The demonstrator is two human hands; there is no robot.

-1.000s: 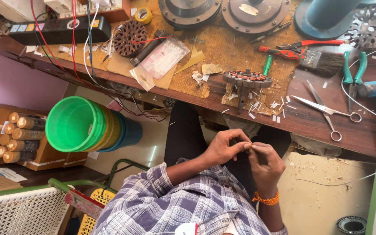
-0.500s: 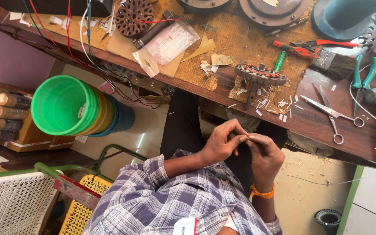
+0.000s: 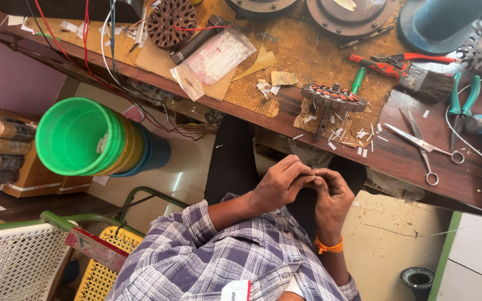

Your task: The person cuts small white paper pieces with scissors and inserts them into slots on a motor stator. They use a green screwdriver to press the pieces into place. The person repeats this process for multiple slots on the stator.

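The shirt [image 3: 218,262] is a blue, white and grey plaid, and an orange beaded band [image 3: 328,246] circles one wrist. The stacked buckets [image 3: 93,139] run bright green, then yellow, then blue, beside a yellow crate [image 3: 99,273]. On the brown wooden surface [image 3: 419,161] lie red-handled pliers [image 3: 397,61], teal-handled pliers [image 3: 461,97], silver scissors [image 3: 422,145] and what looks like a dark stator [image 3: 333,97] with reddish windings.

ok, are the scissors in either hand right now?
No. The scissors lie on the workbench, apart from both hands, left hand and right hand, which meet below its edge.
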